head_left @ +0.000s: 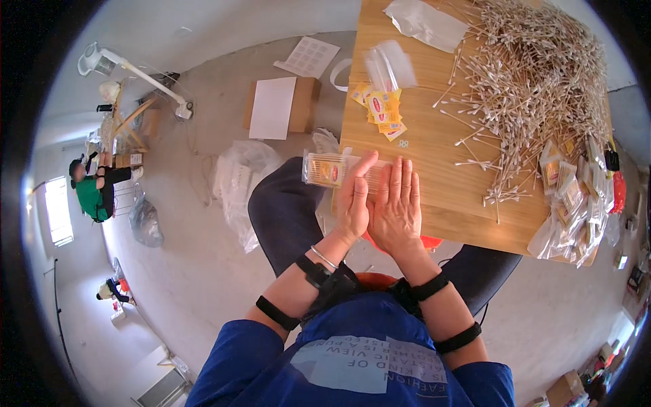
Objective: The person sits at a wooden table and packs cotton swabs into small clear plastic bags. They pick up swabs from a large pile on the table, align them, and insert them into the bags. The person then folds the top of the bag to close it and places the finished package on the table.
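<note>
A clear plastic packet of cotton swabs with a yellow label [325, 169] lies at the left edge of the wooden table [434, 197], partly past the edge. Its flat clear end runs beneath my hands. My left hand [354, 203] stands on its side across the packet, fingers stretched out. Beside it, my right hand [397, 203] lies flat with straight fingers over the packet's right end. The two hands nearly touch at the thumbs. Just ahead of them are yellow label cards [383, 107] and a stack of empty clear bags [390, 66].
A large heap of loose cotton swabs [542, 74] covers the table's right side. Filled swab packets [573, 197] pile at its near right corner. White plastic [427, 26] lies at the far edge. A cardboard box [305, 105] and plastic sacks [244, 183] rest on the floor at left.
</note>
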Demonstrator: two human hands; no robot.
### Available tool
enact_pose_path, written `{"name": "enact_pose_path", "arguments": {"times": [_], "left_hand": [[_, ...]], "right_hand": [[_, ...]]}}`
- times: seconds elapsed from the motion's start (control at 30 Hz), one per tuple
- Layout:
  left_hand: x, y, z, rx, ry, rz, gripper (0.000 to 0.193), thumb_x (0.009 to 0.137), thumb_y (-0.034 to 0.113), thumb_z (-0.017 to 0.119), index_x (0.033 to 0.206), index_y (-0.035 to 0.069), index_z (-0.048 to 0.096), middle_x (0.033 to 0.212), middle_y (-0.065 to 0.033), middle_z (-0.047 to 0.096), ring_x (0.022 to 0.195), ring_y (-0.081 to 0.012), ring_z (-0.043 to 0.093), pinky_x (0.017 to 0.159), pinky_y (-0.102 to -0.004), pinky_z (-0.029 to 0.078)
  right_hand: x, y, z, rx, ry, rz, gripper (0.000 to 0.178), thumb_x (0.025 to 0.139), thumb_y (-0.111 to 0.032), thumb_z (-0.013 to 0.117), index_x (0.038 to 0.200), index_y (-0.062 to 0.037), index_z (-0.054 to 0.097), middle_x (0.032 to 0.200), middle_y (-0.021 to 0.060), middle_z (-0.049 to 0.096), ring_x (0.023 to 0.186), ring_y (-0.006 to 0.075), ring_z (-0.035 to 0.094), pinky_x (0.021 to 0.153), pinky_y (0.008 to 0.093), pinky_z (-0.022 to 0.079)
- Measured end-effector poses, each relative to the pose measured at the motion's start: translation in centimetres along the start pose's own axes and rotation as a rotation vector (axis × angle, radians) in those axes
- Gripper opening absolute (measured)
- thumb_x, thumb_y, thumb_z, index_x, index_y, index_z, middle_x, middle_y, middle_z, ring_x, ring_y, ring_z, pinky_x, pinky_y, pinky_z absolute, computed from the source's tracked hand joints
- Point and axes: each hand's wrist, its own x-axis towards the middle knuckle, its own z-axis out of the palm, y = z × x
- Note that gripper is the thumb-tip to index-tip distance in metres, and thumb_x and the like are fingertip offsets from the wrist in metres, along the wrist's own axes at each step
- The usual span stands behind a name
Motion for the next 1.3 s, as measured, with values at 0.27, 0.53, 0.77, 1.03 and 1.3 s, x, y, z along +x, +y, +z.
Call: {"name": "enact_pose_path", "arguments": {"times": [0.27,0.53,0.77,1.03,1.3], "left_hand": [[0.8,3.3,-3.7,0.516,0.072,0.067,0.046,0.106,0.024,0.037,0.142,-0.004,0.040,0.146,-0.0202,0.044,0.140,-0.0303,0.037,0.115,-0.0390,0.028],[2.4,-2.3,-8.3,0.574,0.083,-0.152,0.049,0.106,0.026,0.037,0.145,-0.004,0.033,0.146,-0.0219,0.042,0.137,-0.0326,0.040,0.113,-0.0382,0.031],[2.6,-2.2,-8.0,0.440,0.103,-0.188,0.047,0.107,0.028,0.037,0.143,-0.003,0.037,0.142,-0.0201,0.048,0.135,-0.0280,0.043,0.111,-0.0357,0.033],[2.3,-2.5,-7.9,0.414,0.154,-0.156,0.043,0.106,0.022,0.040,0.141,-0.001,0.041,0.139,-0.0187,0.051,0.131,-0.0288,0.048,0.109,-0.0356,0.037],[2.9,-1.0,-9.5,0.335,0.152,-0.140,0.055,0.105,0.036,0.039,0.144,-0.002,0.038,0.144,-0.0204,0.046,0.135,-0.0294,0.043,0.112,-0.0363,0.032]], "right_hand": [[0.1,-0.2,-0.8,-0.015,-0.065,0.022,0.078,0.091,-0.041,0.051,0.145,0.0118,0.028,0.156,0.0287,0.019,0.148,0.0406,0.012,0.121,0.0477,0.009],[1.0,-1.5,-0.6,-0.030,-0.106,0.032,0.082,0.089,-0.043,0.053,0.146,0.0111,0.028,0.157,0.0276,0.018,0.148,0.0386,0.010,0.122,0.0464,0.005],[1.6,-2.6,0.7,-0.001,-0.069,0.014,0.080,0.089,-0.040,0.052,0.145,0.0128,0.029,0.156,0.0283,0.018,0.148,0.0393,0.011,0.121,0.0466,0.006],[2.6,-4.4,2.0,0.039,0.010,-0.012,0.078,0.089,-0.035,0.053,0.143,0.0148,0.028,0.154,0.0315,0.020,0.147,0.0434,0.014,0.121,0.0488,0.009],[3.1,-2.9,0.9,0.464,0.180,0.035,0.072,0.094,-0.028,0.047,0.147,0.0127,0.020,0.155,0.0321,0.018,0.147,0.0443,0.014,0.120,0.0494,0.011]]}}
